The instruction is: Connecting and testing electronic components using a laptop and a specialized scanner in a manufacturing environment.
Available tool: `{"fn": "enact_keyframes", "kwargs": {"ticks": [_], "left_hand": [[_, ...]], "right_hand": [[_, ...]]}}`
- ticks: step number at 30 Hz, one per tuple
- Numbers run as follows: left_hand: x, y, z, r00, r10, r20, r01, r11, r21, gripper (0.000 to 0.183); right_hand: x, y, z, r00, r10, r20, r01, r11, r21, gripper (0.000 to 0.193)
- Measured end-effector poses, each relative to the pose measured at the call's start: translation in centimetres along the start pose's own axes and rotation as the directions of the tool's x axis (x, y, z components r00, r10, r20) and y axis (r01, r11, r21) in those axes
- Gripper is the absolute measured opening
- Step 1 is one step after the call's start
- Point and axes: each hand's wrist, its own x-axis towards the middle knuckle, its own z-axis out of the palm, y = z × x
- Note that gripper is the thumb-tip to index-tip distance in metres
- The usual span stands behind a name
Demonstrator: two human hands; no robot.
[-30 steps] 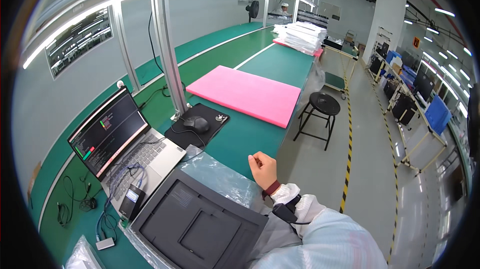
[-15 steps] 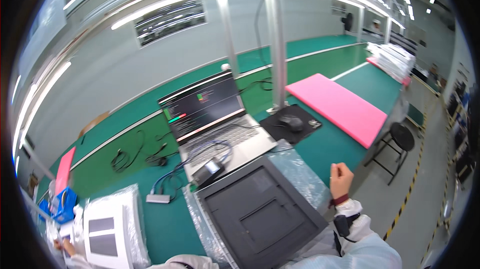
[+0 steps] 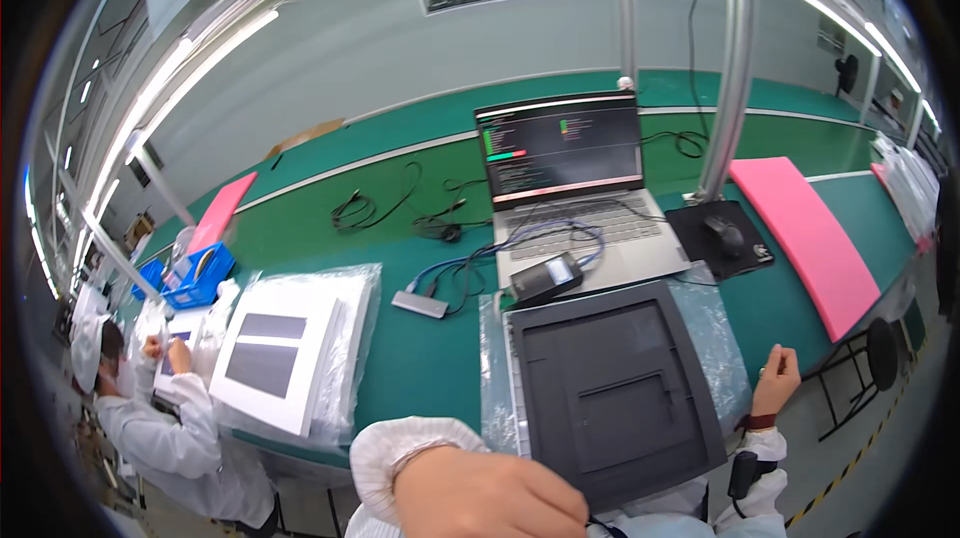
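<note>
A flat black plastic panel point(image 3: 620, 388) with a raised rim and a recessed rectangle lies on clear plastic wrap point(image 3: 722, 333) in front of me. My left hand point(image 3: 490, 493) is at the panel's near edge, back of the hand up, fingers curled down. Its fingertips are hidden, as is anything they hold. To the right of the panel, my right hand point(image 3: 777, 383) is raised by the table edge. Its fingers are curled in, and I see nothing in them. A black box-shaped device point(image 3: 545, 279) with a small screen sits between the panel and an open laptop point(image 3: 590, 228).
A small grey hub point(image 3: 420, 305) with cables lies left of the laptop. A mouse point(image 3: 724, 234) rests on a black pad; beyond is a pink foam board point(image 3: 805, 243). Wrapped white panels point(image 3: 290, 348) and a blue bin point(image 3: 200, 278) stand left, near a co-worker point(image 3: 170, 428) in white.
My view has swung left, so the scene sits further right and the co-worker shows more. My left hand has come into view at the panel's near edge. My right hand stays curled.
</note>
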Motion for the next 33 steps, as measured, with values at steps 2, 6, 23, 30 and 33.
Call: {"fn": "enact_keyframes", "kwargs": {"ticks": [2,6,23,30,33], "left_hand": [[-0.3,-0.2,0.4,0.999,-0.005,-0.045,0.007,0.999,0.041,0.047],[-0.9,-0.8,1.2,0.994,-0.013,-0.113,0.027,0.991,0.128,0.058],[-1.1,-0.9,1.0,0.993,-0.112,-0.049,0.117,0.985,0.123,0.063],[-1.4,-1.3,1.8,0.993,-0.049,-0.108,0.068,0.981,0.179,0.064],[-1.0,-1.1,1.6,0.986,-0.106,-0.128,0.124,0.983,0.136,0.064]], "right_hand": [[0.2,0.3,-0.3,1.000,-0.016,-0.008,0.016,0.999,-0.030,0.028],[0.2,0.6,-0.4,1.000,0.004,0.014,-0.004,1.000,-0.003,0.029],[0.0,0.3,-0.4,1.000,0.022,0.008,-0.022,1.000,0.017,0.030],[0.2,0.3,-0.3,1.000,0.008,0.006,-0.008,1.000,0.011,0.029],[0.3,0.6,-0.5,1.000,0.004,0.004,-0.004,1.000,0.013,0.029]]}}
